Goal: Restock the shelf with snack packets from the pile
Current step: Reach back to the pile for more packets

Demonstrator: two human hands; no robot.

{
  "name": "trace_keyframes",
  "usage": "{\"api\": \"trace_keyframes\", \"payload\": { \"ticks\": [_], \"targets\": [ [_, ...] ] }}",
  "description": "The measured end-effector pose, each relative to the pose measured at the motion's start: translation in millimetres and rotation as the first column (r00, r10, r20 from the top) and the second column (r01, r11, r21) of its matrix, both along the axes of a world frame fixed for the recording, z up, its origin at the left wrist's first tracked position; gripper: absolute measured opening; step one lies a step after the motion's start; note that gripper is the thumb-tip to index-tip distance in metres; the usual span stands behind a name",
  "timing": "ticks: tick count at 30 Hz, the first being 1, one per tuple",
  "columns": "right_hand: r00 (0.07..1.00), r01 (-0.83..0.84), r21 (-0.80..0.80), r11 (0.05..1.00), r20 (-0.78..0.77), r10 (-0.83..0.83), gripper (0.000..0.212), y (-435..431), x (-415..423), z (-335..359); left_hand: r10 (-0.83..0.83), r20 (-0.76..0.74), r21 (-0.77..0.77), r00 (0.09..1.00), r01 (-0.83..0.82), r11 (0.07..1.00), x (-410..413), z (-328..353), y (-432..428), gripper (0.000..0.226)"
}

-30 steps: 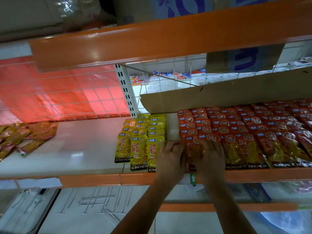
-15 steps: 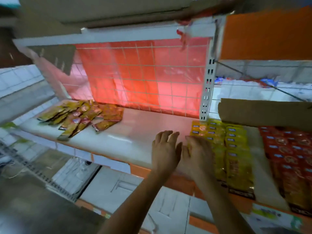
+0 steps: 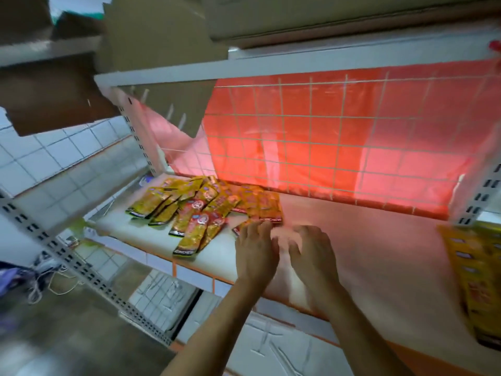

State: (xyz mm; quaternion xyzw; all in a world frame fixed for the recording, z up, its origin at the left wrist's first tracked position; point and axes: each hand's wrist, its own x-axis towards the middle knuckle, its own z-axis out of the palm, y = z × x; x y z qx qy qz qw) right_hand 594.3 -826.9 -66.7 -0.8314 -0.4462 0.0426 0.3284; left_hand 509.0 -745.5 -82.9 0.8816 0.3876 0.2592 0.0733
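The pile of snack packets [image 3: 206,207] lies loose on the white shelf [image 3: 366,240], against the wire grid [image 3: 325,137]. Just right of the pile, the left hand [image 3: 256,251] has straight, empty fingers at its edge. Beside it the blurred right hand [image 3: 311,251] is loosely spread and holds nothing. Far right of the pile lie rows of yellow packets [image 3: 477,272].

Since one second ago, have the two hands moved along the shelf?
Yes. The left hand and right hand went leftward, past the white upright, and are now beside the pile.
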Motion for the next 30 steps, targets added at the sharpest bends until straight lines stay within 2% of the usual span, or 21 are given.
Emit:
{"api": "trace_keyframes", "payload": {
  "ticks": [2,4,7,10,13,16,21,25,30],
  "targets": [
    [1.000,-0.013,-0.004,1.000,-0.011,0.013,0.030,23.4,-14.0,-3.5,0.055,0.070,0.074,0.996,-0.060,0.995,-15.9,-5.8,31.9,0.032],
    [0.999,-0.039,-0.004,0.999,-0.037,0.039,0.029,46.0,-28.3,-5.7,0.133,0.051,0.065,0.990,-0.136,0.989,-31.6,-4.2,52.1,0.029],
    [0.993,-0.104,0.005,0.995,-0.057,0.104,0.026,78.4,-49.4,-6.4,0.291,-0.097,-0.051,0.952,-0.297,0.954,-53.9,-4.6,85.5,0.036],
    [0.986,-0.150,-0.026,0.988,-0.072,0.148,0.029,106.6,-69.5,-6.3,0.403,-0.161,-0.101,0.901,-0.421,0.901,-77.6,-4.3,111.5,0.041],
    [0.982,-0.166,-0.056,0.985,-0.103,0.159,0.032,130.3,-84.7,-7.2,0.453,-0.308,-0.135,0.836,-0.510,0.849,-90.5,-5.1,124.4,0.048],
    [0.983,-0.142,-0.094,0.985,-0.127,0.130,0.034,146.2,-93.5,-9.5,0.470,-0.344,-0.143,0.813,-0.540,0.830,-94.7,-11.8,128.4,0.062],
    [0.979,-0.104,-0.086,0.991,-0.187,0.086,0.037,153.4,-97.3,-14.7,0.451,-0.283,-0.226,0.846,-0.516,0.826,-94.5,-12.8,127.9,0.074],
    [0.951,-0.084,-0.045,0.995,-0.301,0.066,0.040,150.6,-93.1,-12.6,0.406,-0.065,-0.388,0.912,-0.398,0.831,-87.0,-7.1,123.4,0.060],
    [0.933,-0.048,0.022,0.999,-0.355,0.053,0.030,139.9,-82.2,-8.3,0.418,0.196,-0.436,0.887,-0.304,0.847,-68.9,-2.9,115.8,0.050]
  ]
}}
